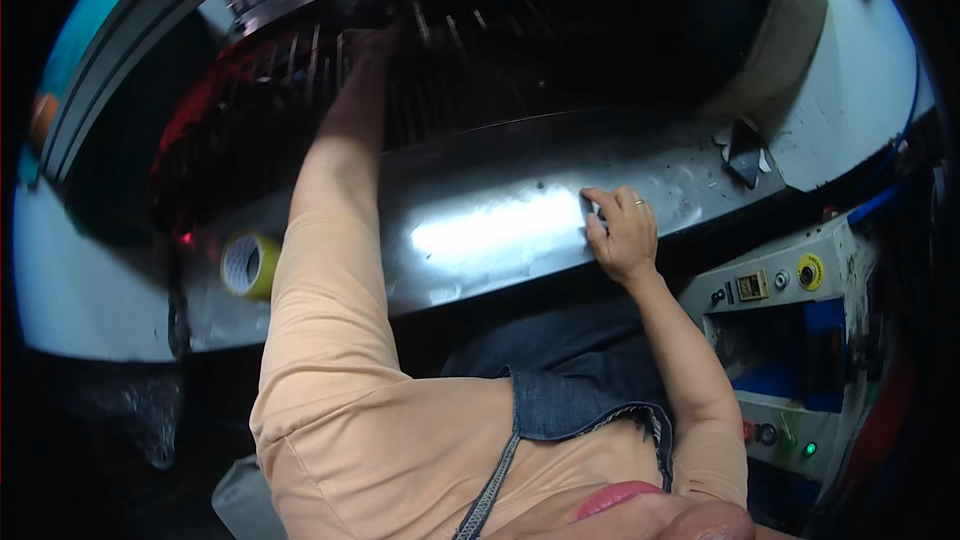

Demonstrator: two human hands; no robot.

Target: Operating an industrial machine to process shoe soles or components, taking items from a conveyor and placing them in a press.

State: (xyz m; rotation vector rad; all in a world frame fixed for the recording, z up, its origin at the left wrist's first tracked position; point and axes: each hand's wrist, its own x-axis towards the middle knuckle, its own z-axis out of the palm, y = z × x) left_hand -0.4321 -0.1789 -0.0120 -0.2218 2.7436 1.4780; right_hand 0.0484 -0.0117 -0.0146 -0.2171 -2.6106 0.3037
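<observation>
My left arm stretches deep into the dark opening of a machine. My left hand [372, 40] is above the row of thin metal slats [315, 60] there; shadow hides its fingers, and I cannot make out whether it holds anything. My right hand [626, 238] rests at the front of a shiny metal ledge [450, 185], its fingers bent, thumb and forefinger apart, nothing seen between them. A roll of yellow tape [262, 265] lies on the ledge just left of my left forearm.
Small dark and silvery scraps [745, 155] sit at the ledge's right end. Beside it stands a control panel [790, 285] with knobs, a yellow-ringed button and a lit green lamp. White machine walls [850, 90] close in both sides. A red light glows inside at left.
</observation>
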